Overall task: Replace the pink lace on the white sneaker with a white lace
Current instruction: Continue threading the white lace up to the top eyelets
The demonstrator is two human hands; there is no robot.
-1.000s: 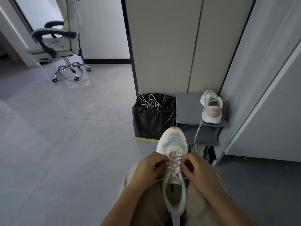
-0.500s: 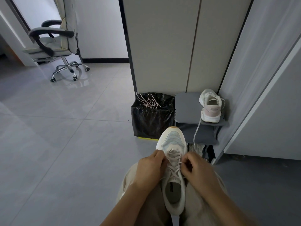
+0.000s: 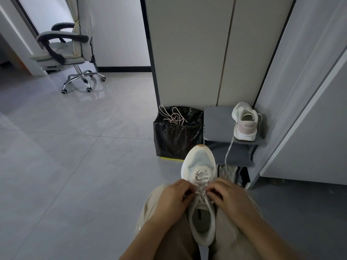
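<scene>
— Grey floor tiles [image 3: 75, 147] form the ground of the figure. Where is the white sneaker [image 3: 200, 162], and what are the hands doing?

— White sneaker: held between the person's thighs, toe pointing away, opening towards the viewer. Left hand [image 3: 172, 197] on its left side, right hand [image 3: 229, 197] on its right, both at the upper eyelets with fingers curled. Each appears to pinch an end of the white lace [image 3: 201, 177], which already crosses the lower eyelets in several rows. The fingertips are slightly blurred, so the exact eyelet cannot be told.

— And the pink lace [image 3: 173, 116]?

— Beyond the sneaker's toe and to its left, lying in a tangle on top of a black-lined bin [image 3: 176, 139]; judged to be fully removed. Beyond the toe and to its right, a second sneaker [image 3: 245, 124] stands on a grey shelf [image 3: 217, 121], with a lace hanging from it.

— How is this step done well?

— Judgement: threading is nearly complete. Draw both ends with equal tension so that the rows lie flat and untwisted. Feed each tip through its eyelet from the same side as in the rows below. Compare the free ends for length before tying. Press the thighs firmly against the shoe, or it may roll as the lace is pulled.
</scene>
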